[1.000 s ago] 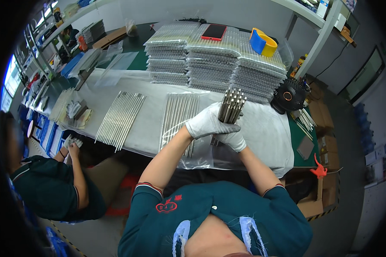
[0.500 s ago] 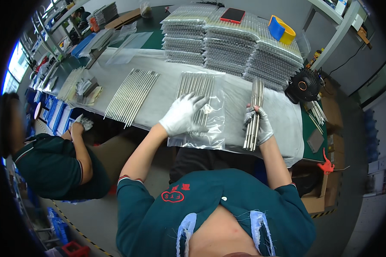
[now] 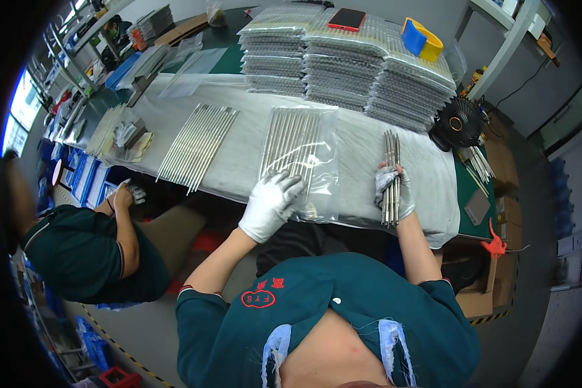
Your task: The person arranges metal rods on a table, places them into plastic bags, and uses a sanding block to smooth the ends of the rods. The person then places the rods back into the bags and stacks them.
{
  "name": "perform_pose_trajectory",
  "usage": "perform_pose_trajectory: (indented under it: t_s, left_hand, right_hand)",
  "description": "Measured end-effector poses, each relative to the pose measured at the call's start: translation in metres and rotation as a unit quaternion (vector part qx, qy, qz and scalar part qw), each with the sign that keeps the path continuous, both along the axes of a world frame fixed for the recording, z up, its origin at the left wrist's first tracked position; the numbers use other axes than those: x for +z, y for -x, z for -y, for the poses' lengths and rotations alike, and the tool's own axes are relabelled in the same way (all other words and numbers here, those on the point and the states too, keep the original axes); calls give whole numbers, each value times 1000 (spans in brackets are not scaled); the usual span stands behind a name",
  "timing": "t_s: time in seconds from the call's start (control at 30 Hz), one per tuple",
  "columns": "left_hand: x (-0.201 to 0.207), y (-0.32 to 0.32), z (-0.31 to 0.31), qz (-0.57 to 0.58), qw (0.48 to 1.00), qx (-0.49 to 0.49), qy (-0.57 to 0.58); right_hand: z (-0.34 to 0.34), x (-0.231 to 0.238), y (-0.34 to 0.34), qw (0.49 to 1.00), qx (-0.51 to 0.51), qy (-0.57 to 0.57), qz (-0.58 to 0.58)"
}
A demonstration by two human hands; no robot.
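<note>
Your left hand point(image 3: 269, 205), in a white glove, lies spread flat on the near end of a clear plastic bag point(image 3: 304, 161) at the middle of the frame. The fingers are wide and grip nothing; pressing down this way likely keeps the slippery film from sliding on the tabletop point(image 3: 252, 145). Inside the bag a row of metal rods point(image 3: 291, 139) lies side by side, running away from you.

Your right hand point(image 3: 394, 194), also gloved, is closed around a bundle of rods point(image 3: 390, 174) right of centre, held lengthwise so the ends stay roughly even and the bundle points the same way as the bagged ones.

To the left of the bag a loose fan of rods point(image 3: 197, 145) rests bare on the pale cover. Along the top of the frame stand stacks of filled bags point(image 3: 349, 71), each packed with rods, with a dark flat phone point(image 3: 346, 19) and a yellow and blue tape dispenser point(image 3: 422, 39) on top. A small black fan point(image 3: 459, 124) sits at the right end. At the left edge another person point(image 3: 90, 252) in a green shirt sits at the same tabletop.
</note>
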State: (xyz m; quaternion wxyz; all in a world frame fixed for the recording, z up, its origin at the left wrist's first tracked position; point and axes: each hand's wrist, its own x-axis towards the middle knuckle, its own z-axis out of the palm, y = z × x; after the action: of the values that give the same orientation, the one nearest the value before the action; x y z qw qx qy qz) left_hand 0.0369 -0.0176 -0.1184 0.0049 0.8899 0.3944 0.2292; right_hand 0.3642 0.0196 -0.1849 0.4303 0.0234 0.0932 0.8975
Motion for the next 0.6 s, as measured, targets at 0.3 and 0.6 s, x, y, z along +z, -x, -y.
perform_pose_trajectory:
  t_s: [0.3, 0.6]
  left_hand:
    - [-26, -114, -12, 6, 989, -73, -129]
    - [-8, -72, -1, -45, 998, 42, 15]
  right_hand:
    - [2, 7, 3, 999, 32, -12, -41]
    - [44, 22, 2, 934, 48, -177, 307]
